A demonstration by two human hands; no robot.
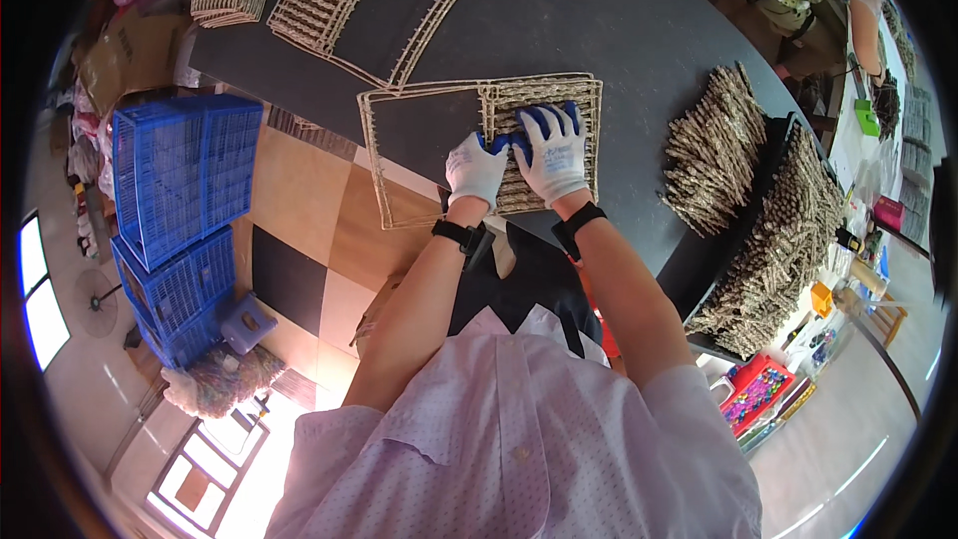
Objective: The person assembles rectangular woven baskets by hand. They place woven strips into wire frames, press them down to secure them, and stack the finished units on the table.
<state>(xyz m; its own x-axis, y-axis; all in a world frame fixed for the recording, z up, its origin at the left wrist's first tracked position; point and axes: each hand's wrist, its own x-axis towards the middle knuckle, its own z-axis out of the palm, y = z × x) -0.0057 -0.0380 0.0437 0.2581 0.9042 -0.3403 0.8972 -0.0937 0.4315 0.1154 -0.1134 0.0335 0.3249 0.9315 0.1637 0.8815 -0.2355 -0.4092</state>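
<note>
While both gloved hands press flat on the half-woven wire frame (479, 145), left hand (475, 171) half-curled; right hand (554, 155) spread; straw bundles (711, 150) lie nearby.

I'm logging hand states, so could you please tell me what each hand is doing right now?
Left hand: pressed on the woven panel; grip cannot be told.
Right hand: open, flat on the same panel.

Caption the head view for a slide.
Gloved left hand and right hand press on a half-woven wire frame on a dark table.
</note>
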